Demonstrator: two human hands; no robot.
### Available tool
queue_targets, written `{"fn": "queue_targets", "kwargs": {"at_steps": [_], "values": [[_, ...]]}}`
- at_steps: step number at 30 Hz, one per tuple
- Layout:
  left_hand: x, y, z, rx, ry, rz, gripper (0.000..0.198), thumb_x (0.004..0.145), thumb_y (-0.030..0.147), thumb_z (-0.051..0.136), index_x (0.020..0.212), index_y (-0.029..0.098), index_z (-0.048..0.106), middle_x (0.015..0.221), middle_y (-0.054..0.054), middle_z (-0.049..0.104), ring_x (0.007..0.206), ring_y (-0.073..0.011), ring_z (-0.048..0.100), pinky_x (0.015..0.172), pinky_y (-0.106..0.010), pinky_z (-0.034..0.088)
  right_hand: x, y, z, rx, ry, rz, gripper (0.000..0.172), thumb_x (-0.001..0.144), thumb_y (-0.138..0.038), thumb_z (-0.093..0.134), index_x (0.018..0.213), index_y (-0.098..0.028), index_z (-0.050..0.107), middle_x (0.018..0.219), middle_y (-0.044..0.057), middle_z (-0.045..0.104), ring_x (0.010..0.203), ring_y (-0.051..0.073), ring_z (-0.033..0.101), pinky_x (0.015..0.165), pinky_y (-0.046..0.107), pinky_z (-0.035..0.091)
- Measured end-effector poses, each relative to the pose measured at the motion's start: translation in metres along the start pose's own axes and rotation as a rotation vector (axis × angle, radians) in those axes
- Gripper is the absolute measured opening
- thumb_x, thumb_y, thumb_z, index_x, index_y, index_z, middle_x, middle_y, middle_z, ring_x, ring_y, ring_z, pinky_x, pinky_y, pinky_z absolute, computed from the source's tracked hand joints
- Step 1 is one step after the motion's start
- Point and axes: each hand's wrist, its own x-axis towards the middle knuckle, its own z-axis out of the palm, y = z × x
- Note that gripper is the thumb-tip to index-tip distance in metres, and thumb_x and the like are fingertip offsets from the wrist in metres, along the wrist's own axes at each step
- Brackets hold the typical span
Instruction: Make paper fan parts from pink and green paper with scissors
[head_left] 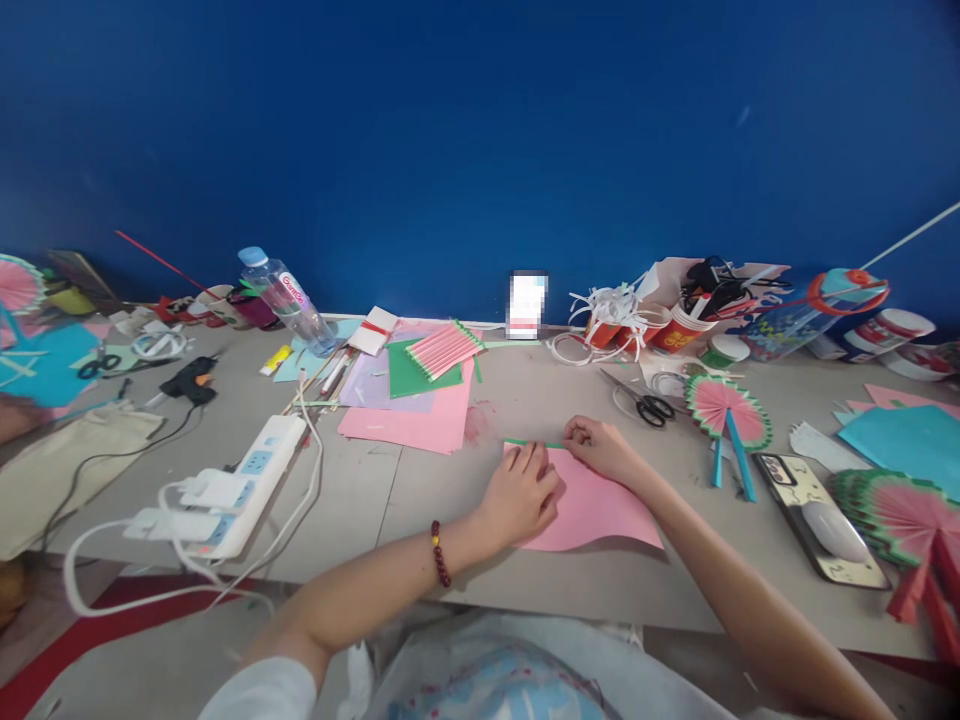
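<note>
A sheet of pink paper (592,510) lies in front of me at the table's near edge, with a narrow green paper strip (555,446) along its far edge. My left hand (521,495) rests on the left part of the sheet, fingers stretched toward the green edge, pressing it down; a beaded bracelet circles that wrist. At the right end of the strip, the fingers of my right hand (596,450) are drawn together on the paper's edge. Its fingertips partly cover the strip. The near edge of the sheet bows up slightly.
Behind lie a pleated pink paper piece (444,350), coloured sheets and scissors (652,408). On the right are paper fans (727,410), a phone (795,485) with a mouse (834,530), and cups. A power strip (259,465) with cables and a leaning bottle (289,295) are left.
</note>
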Motion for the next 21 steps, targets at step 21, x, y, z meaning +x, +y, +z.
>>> {"fn": "queue_targets", "kwargs": {"at_steps": [21], "values": [[-0.0001, 0.0002, 0.0010, -0.001, -0.013, -0.008, 0.034, 0.084, 0.033, 0.053, 0.112, 0.015, 0.056, 0.135, -0.019, 0.050, 0.123, -0.0323, 0.046, 0.096, -0.045, 0.039, -0.0023, 0.0006, -0.0005, -0.029, 0.000, -0.021, 0.007, 0.073, -0.025, 0.052, 0.078, -0.021, 0.056, 0.063, -0.001, 0.064, 0.061, 0.015, 0.057, 0.062, 0.026, 0.038]]}}
